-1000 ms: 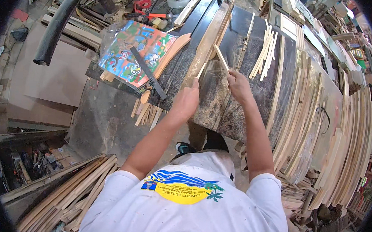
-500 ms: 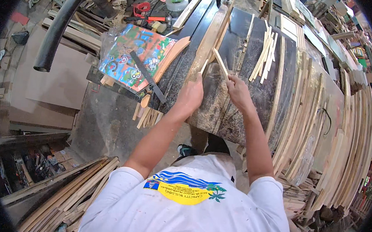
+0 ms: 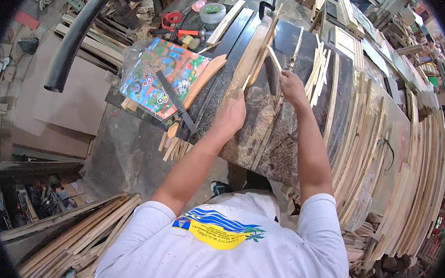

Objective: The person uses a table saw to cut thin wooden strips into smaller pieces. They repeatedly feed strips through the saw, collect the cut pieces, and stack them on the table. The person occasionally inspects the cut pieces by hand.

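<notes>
My left hand [image 3: 230, 112] is closed on a thin wooden strip [image 3: 246, 82], whose tip shows beyond the fingers. It lies at the near end of a long wooden board [image 3: 250, 47] on the dark, sawdust-covered bench top [image 3: 256, 141]. Farther right, my right hand [image 3: 292, 86] grips a short wooden stick [image 3: 274, 59] that slants away to the left, its far end close to the board. A black clamp [image 3: 265, 9] sits at the board's far end. Just right of my right hand lies a loose bunch of thin wooden strips [image 3: 318, 73].
Left of the board are a colourful printed sheet [image 3: 160, 75], a dark straight metal bar [image 3: 176, 100], a curved wooden piece [image 3: 206, 78] and a hammer [image 3: 183, 32]. Long wooden strips [image 3: 358, 148] line the right side. A black hose [image 3: 74, 41] hangs at upper left.
My right hand has moved right and slightly away with its stick, so the two hands are farther apart. The left hand stays almost in place. The whole view has shifted slightly.
</notes>
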The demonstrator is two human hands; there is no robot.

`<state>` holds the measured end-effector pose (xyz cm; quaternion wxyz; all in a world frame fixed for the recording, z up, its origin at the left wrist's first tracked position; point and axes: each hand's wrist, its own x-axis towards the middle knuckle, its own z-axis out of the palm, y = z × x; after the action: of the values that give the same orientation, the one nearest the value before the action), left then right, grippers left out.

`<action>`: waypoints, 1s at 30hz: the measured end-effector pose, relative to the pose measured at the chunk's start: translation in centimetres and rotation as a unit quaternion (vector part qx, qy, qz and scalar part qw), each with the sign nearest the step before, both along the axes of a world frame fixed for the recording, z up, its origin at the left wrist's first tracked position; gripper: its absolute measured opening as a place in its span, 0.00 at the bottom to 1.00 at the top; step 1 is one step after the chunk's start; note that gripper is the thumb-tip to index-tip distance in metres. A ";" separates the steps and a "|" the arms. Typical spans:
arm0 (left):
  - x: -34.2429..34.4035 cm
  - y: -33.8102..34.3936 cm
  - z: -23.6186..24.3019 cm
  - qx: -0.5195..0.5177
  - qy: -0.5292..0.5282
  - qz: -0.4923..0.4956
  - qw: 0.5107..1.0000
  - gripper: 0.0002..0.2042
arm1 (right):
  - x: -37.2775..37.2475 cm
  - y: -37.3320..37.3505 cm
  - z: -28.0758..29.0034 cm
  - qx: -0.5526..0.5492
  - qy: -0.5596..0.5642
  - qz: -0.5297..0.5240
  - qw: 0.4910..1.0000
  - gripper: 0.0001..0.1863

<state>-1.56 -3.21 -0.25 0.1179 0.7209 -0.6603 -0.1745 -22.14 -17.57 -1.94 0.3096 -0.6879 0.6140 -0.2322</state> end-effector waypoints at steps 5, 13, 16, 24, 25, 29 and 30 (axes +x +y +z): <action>0.0 -0.4 0.5 0.017 0.012 0.002 1.000 0.21 | -0.3 -2.7 -1.0 0.019 0.020 0.024 0.999 0.22; 0.0 -3.0 -0.2 0.035 0.030 0.007 0.999 0.24 | 0.1 -5.8 -0.6 -0.009 0.052 0.043 0.998 0.23; -0.1 -4.1 -0.3 0.015 0.034 0.004 0.999 0.24 | 0.0 -7.1 -1.0 -0.003 0.049 0.040 0.998 0.23; -0.5 -7.4 0.1 0.058 0.019 0.010 0.998 0.23 | -0.2 -10.3 -0.8 0.002 0.045 0.034 0.998 0.24; -0.6 -7.7 0.1 0.061 0.017 0.008 0.998 0.23 | -0.2 -10.7 -0.9 0.004 0.041 0.032 0.999 0.24; -1.0 -9.4 -0.3 0.044 0.000 0.007 0.999 0.23 | -0.8 -12.8 -1.7 -0.012 0.037 0.033 0.999 0.24; -1.1 -10.0 -0.9 0.036 -0.004 0.004 0.999 0.23 | -1.0 -13.4 -2.0 -0.023 0.039 0.036 0.998 0.24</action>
<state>-2.62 -13.22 -1.15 0.0893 0.7280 -0.6512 -0.1949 -23.11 -30.99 -3.92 0.2781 -0.7248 0.5950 -0.2080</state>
